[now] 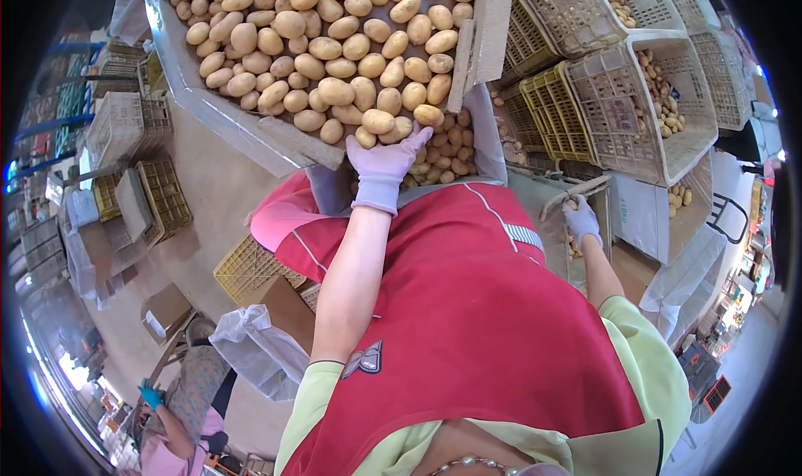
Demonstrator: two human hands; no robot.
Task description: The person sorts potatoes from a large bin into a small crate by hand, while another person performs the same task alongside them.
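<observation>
My left hand (383, 162), in a pale lilac glove, cups several potatoes (378, 122) at the open front lip of a sorting table. Those potatoes partly hide its fingers, and its thumb side lies against another potato (428, 115). More potatoes (326, 48) cover the sorting table (250, 125). Just below the lip, in front of my waist, a lined container holds a heap of potatoes (448, 153). Out to the right, my gloved right hand (581, 218) has a potato (571, 204) in its fingers, over the rim of a container (564, 191) with potatoes inside.
White plastic crates (611, 109) and yellow crates (557, 115) are stacked to the right. Below them stands a lined carton (639, 206). A yellow crate (250, 266) and a plastic-lined box (257, 344) are behind on the left. Another person's teal-gloved hand (150, 393) shows lower left.
</observation>
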